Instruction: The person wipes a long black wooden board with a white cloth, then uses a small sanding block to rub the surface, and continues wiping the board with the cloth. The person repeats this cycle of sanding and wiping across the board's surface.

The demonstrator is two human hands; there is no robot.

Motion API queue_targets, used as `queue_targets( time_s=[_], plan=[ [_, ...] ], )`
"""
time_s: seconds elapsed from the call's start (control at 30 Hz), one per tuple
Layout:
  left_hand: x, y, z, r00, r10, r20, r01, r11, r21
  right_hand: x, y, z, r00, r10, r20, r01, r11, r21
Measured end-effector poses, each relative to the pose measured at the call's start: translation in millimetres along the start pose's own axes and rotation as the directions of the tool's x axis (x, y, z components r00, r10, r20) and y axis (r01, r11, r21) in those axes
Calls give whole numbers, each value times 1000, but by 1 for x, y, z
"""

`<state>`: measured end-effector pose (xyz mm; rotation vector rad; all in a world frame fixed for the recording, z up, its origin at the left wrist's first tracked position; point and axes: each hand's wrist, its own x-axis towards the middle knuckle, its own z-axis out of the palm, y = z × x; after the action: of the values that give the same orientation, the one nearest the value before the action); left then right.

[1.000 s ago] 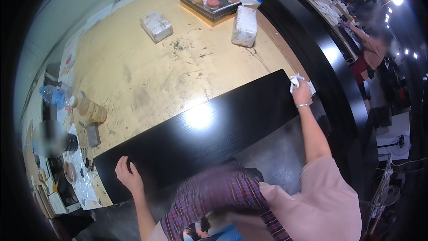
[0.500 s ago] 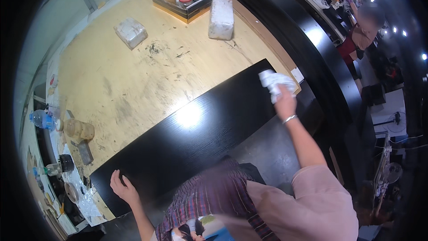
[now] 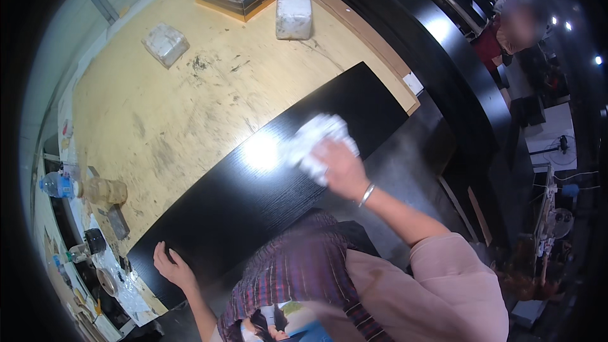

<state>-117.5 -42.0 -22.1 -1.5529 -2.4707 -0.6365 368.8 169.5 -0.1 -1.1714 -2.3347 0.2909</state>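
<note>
1 black, rectangular, wood-grained board [image 3: 263, 193]
Long axis lower-left to upper-right; right hand [image 3: 344, 169] grasps crumpled white cloth [image 3: 311, 145]; left hand [image 3: 175, 268] rests unclenched.

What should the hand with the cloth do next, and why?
Maybe slide the cloth left along the board, because the right hand holds it over the right half, and uncovered board lies between it and the left hand.
</note>
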Motion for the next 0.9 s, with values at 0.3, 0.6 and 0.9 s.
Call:
queue_targets(
  time_s=[0.3, 0.6, 0.9],
  plan=[
    [42, 144, 18, 950, 234, 209, -99, 856, -508, 30, -89, 3, 995, 5, 99, -32, 961, 273],
    [69, 188, 64, 834, 509, 212, -453, 852, -263, -44, -69, 11, 904, -125, 408, 97, 991, 90],
    [78, 176, 67, 848, 507, 152, -470, 853, -226, -64, -60, 2, 914, -193, 358, 156, 979, 130]
  ],
)
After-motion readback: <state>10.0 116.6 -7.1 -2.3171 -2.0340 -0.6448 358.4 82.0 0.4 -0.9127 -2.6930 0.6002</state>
